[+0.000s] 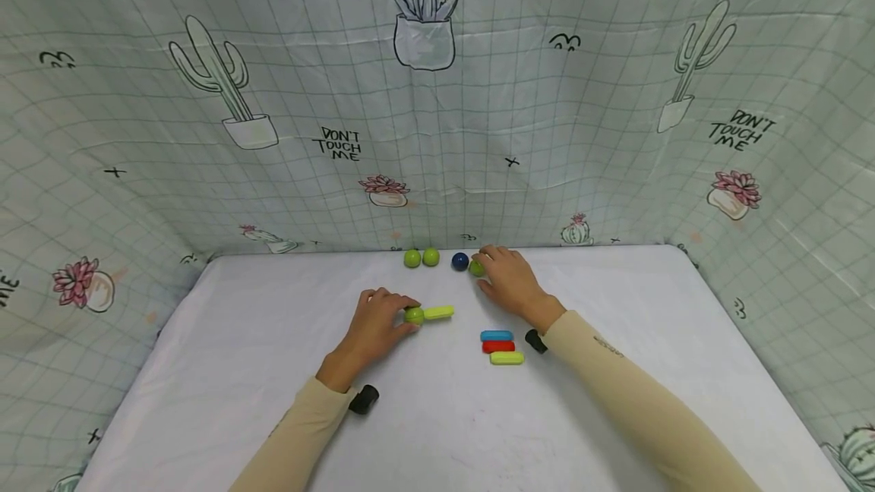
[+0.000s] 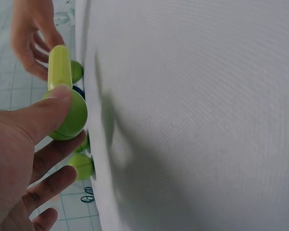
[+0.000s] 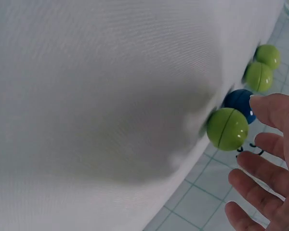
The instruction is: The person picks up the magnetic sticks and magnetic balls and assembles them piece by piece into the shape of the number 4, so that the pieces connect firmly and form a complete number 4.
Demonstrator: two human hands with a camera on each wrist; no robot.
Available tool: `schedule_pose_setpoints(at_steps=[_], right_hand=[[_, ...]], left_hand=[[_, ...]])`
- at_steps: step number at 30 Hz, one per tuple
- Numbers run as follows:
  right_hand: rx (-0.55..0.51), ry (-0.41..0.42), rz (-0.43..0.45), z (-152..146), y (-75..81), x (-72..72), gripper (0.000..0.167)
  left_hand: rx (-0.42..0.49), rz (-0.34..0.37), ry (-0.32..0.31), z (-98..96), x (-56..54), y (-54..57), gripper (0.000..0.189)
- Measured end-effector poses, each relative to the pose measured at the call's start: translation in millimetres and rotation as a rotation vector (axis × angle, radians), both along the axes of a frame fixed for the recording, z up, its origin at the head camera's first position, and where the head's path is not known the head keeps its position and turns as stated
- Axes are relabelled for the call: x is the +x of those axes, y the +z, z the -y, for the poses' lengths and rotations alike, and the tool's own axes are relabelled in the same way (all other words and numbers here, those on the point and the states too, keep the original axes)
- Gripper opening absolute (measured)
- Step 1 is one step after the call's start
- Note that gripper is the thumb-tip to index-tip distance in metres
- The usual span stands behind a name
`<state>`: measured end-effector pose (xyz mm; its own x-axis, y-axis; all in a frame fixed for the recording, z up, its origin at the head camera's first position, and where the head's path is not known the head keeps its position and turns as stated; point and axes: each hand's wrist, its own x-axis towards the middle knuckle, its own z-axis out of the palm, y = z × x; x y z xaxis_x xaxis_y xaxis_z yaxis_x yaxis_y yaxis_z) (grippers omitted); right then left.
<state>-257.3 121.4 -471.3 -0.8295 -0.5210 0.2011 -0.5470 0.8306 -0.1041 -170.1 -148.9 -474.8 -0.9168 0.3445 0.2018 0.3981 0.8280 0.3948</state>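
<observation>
My left hand (image 1: 374,325) pinches a green ball (image 2: 73,118) between thumb and index finger, the other fingers spread. A yellow-green ridged stick (image 2: 60,67) extends from that ball, pointing right in the head view. At the table's far edge, my right hand (image 1: 509,279) reaches around another green ball (image 3: 227,129), thumb and fingers apart. In the right wrist view its thumb tip overlaps a dark blue ball (image 3: 237,102), which sits right beside that green ball.
Two more green balls (image 1: 431,257) sit at the far edge, left of the blue one. Nearer, a blue stick (image 1: 496,335), a red stick (image 1: 498,347) and a yellow-green stick (image 1: 506,358) lie side by side on the white table (image 1: 437,431). A patterned cloth (image 1: 478,112) hangs behind.
</observation>
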Motion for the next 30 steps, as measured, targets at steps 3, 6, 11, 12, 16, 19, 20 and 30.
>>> schedule_pose_setpoints(at_steps=[3, 6, 11, 12, 16, 19, 20, 30], right_hand=[[0.012, -0.004, 0.011, -1.0, -2.9, -3.1, 0.045], [0.013, -0.010, 0.012, -1.5, -4.3, -5.1, 0.043], [0.006, -0.021, -0.010, -0.6, -5.6, -8.4, 0.036], [0.008, -0.023, -0.011, -0.3, -5.9, -9.0, 0.035], [0.011, -0.032, 0.012, 0.7, -7.6, -9.2, 0.031], [0.000, -0.037, 0.018, 0.5, -8.5, -6.4, 0.030], [-0.006, -0.037, 0.020, 0.2, -8.9, -4.8, 0.029], [-0.080, 0.014, 0.023, -1.1, -4.8, 18.2, 0.033]], left_hand=[[-0.002, 0.011, 0.000, -0.1, 0.0, 0.0, 0.035], [0.003, 0.027, 0.002, -0.4, -0.2, 0.3, 0.035], [0.010, 0.029, 0.009, -0.3, -0.9, -0.5, 0.035], [0.010, 0.027, 0.010, -0.2, -1.1, -0.6, 0.035], [0.011, 0.033, 0.010, 0.1, -1.3, -0.6, 0.035], [0.008, 0.035, 0.013, 0.5, -1.2, -0.6, 0.035], [0.007, 0.037, 0.014, 0.6, -1.1, -0.5, 0.035], [-0.009, 0.051, 0.036, 2.3, -0.8, 2.9, 0.036]])
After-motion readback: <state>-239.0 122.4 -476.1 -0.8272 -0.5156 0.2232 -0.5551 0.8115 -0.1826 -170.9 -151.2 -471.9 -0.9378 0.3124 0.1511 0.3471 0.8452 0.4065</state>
